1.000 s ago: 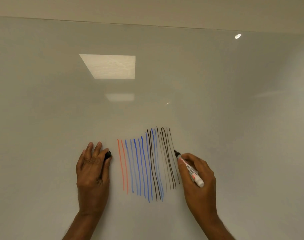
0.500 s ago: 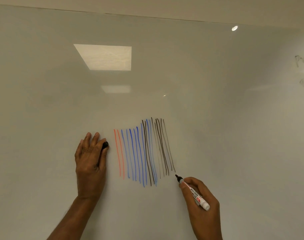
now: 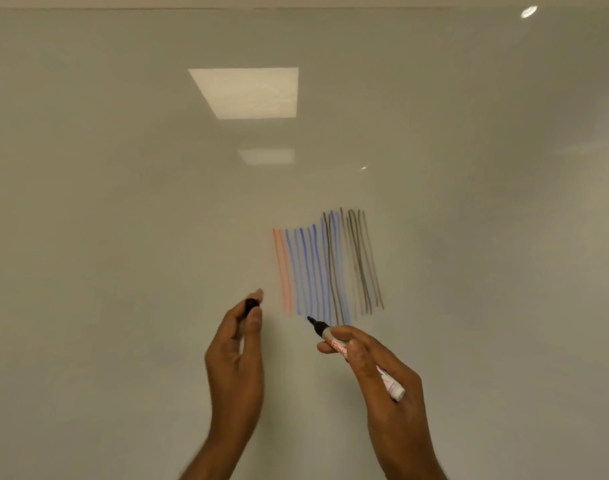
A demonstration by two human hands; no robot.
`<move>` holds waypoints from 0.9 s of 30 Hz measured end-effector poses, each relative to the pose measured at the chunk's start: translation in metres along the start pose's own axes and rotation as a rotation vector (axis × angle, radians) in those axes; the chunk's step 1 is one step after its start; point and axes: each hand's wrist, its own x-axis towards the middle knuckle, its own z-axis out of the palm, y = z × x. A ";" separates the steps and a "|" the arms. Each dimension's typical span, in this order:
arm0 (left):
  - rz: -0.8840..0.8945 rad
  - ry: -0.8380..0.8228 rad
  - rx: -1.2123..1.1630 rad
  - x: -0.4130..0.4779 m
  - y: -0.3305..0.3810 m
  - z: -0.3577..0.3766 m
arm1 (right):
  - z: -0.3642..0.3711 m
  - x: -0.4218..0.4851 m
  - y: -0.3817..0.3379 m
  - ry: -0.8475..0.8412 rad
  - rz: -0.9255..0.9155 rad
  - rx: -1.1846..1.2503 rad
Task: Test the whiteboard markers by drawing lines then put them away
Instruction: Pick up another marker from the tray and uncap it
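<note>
A whiteboard (image 3: 123, 237) fills the view. On it stand several upright drawn lines (image 3: 327, 268): red at the left, blue in the middle, black at the right. My right hand (image 3: 382, 379) grips an uncapped black marker (image 3: 334, 342), its white barrel running back through my fingers and its tip pointing up-left just below the blue lines. My left hand (image 3: 237, 355) is off the board and pinches the marker's black cap (image 3: 252, 304) between thumb and fingertips, to the left of the marker tip.
Ceiling lights reflect in the glossy board as a bright square (image 3: 247, 93) and a fainter patch (image 3: 266, 156). The board's top edge (image 3: 296, 8) runs along the top of the view.
My right hand finished the last black stroke, lifted off and swung the marker tip left. My left hand left the board and turned, bringing the cap towards the tip.
</note>
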 end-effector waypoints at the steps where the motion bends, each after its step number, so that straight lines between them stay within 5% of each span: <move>1: -0.094 -0.022 -0.075 -0.004 0.006 -0.002 | 0.006 -0.003 0.001 -0.015 0.010 0.000; 9: -0.640 -0.105 -0.747 -0.013 0.022 -0.024 | 0.036 -0.017 0.006 -0.088 0.085 0.030; 27: -0.704 -0.066 -0.766 -0.043 0.020 -0.031 | 0.056 -0.032 0.027 -0.015 0.177 0.036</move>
